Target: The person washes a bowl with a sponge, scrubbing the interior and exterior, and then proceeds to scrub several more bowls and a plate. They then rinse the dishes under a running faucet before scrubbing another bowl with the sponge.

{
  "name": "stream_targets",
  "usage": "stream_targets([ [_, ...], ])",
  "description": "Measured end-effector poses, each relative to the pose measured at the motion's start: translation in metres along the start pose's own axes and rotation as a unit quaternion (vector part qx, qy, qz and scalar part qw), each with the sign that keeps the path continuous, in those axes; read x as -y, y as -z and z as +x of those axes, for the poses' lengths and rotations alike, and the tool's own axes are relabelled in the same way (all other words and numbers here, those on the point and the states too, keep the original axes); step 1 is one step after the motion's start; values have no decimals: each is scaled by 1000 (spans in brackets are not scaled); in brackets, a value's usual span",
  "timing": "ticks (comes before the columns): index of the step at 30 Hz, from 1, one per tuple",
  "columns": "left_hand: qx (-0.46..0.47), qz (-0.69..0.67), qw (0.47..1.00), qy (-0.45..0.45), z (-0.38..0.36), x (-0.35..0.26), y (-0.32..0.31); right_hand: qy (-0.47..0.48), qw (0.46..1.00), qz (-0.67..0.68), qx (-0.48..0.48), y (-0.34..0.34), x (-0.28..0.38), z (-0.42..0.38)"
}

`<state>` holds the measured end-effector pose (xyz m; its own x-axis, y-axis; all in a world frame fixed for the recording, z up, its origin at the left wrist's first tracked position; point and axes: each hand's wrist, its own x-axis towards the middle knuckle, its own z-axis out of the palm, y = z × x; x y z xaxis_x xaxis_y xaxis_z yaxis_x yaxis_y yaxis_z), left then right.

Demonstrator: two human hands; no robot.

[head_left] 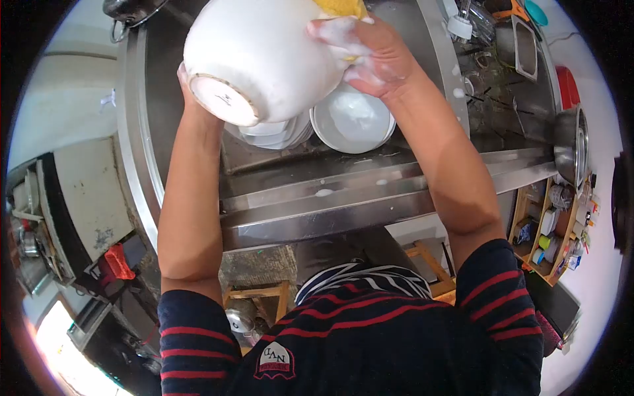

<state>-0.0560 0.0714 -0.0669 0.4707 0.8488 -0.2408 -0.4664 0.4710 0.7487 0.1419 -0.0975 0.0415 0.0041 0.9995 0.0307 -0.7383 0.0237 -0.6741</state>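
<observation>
A large white bowl (264, 53) is tilted over the sink, its round foot facing back toward me. Gripping its left side is my left hand (184, 80), its fingers mostly hidden behind the bowl. My right hand (380, 56), covered in white suds, is closed on a yellow sponge (342, 7) against the bowl's right side. Below, in the steel sink (257, 160), stand a stack of white dishes (281, 137) and a white bowl (353, 119) with cloudy liquid in it.
The sink's steel front edge (330, 212) runs between my body and the dishes. A metal pot (132, 10) is at the upper left. On the right are a steel basin (569, 148), a rectangular steel pan (525, 49) and a wooden shelf (551, 231) with small items.
</observation>
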Motion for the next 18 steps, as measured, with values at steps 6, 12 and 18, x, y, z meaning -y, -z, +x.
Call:
stream_targets([
  [6,-37,59,997,44,-49,-16,-72,-47,996,-26,-72,17,5,-3],
  [12,93,49,986,132,-67,-23,-93,301,768,-562,-66,1,-31,4],
  [18,-37,79,994,61,-61,-11,-74,221,739,-633,67,-5,-33,3],
])
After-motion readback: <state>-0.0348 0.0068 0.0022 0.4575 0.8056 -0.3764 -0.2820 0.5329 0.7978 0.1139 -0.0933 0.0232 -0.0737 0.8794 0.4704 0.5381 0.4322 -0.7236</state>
